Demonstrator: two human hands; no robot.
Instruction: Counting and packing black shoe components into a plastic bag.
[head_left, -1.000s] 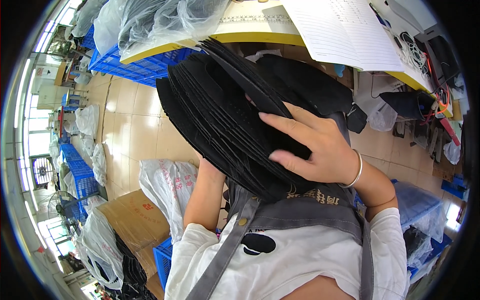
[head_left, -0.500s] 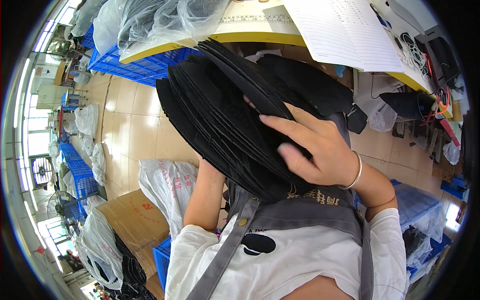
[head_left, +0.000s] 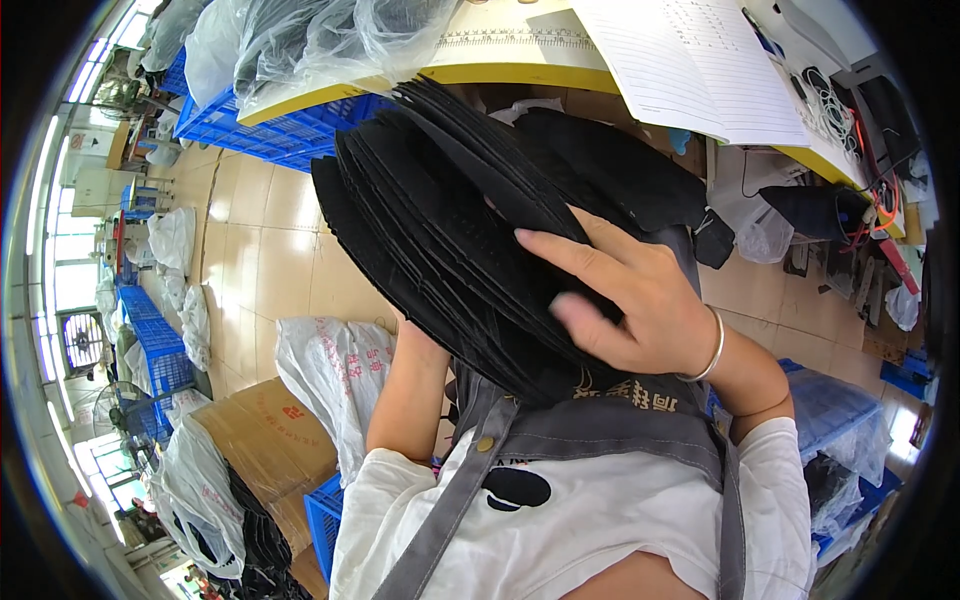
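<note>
Right hand (head_left: 645, 295): thumb shifted; fingers held black pieces (head_left: 450, 235)
Left hand (head_left: 412, 332): grip couldn't be told
Leafing: seemed underway; next needed thumb control

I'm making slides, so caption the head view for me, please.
Right hand on a thick stack of black cloth pieces, left hand mostly hidden behind, near a table with an open notebook.

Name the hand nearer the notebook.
Right. In the picture, the right hand is below the notebook, on the black stack; the left hand, mostly hidden behind the stack, is farther, lower left.
</note>
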